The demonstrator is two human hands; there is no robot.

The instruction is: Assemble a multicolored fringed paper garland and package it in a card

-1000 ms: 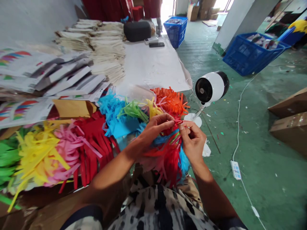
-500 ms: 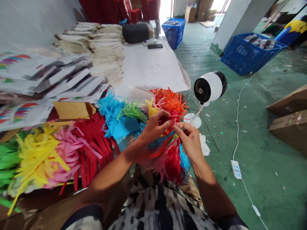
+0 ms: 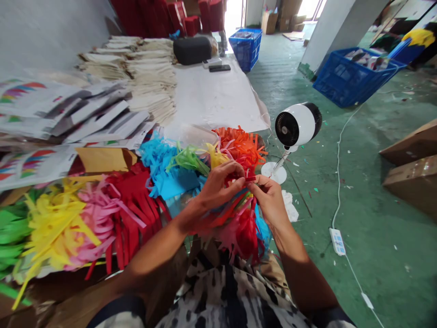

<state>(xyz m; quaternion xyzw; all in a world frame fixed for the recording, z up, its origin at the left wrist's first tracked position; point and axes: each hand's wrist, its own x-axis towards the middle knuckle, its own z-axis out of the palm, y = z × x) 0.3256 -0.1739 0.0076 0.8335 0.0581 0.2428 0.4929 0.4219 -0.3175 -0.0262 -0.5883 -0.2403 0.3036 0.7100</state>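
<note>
My left hand (image 3: 221, 184) is closed, its thumb and forefinger pinching a red paper strip (image 3: 251, 178) in front of me. Opposite it, my right hand (image 3: 271, 196) pinches at the same strip, fingertips nearly touching the left ones. Below both hands hangs a bunch of paper tassels (image 3: 247, 225) in red, pink and blue, over my lap. Just beyond lie orange tassels (image 3: 241, 143), a yellow tassel (image 3: 216, 156), a green tassel (image 3: 189, 159) and blue tassels (image 3: 174, 177). The finer detail between my fingertips is too small to make out.
At left lie red tassels (image 3: 134, 200), pink tassels (image 3: 99, 209), yellow tassels (image 3: 56, 218) and printed white packets (image 3: 37, 159). A white fan (image 3: 298, 124) stands right of the table (image 3: 218, 98). A power strip (image 3: 337, 241) and cardboard boxes (image 3: 413, 177) are on the floor.
My fingertips have come slightly lower and closer together. The red strip between them now lies more level, with the hands still pinching.
</note>
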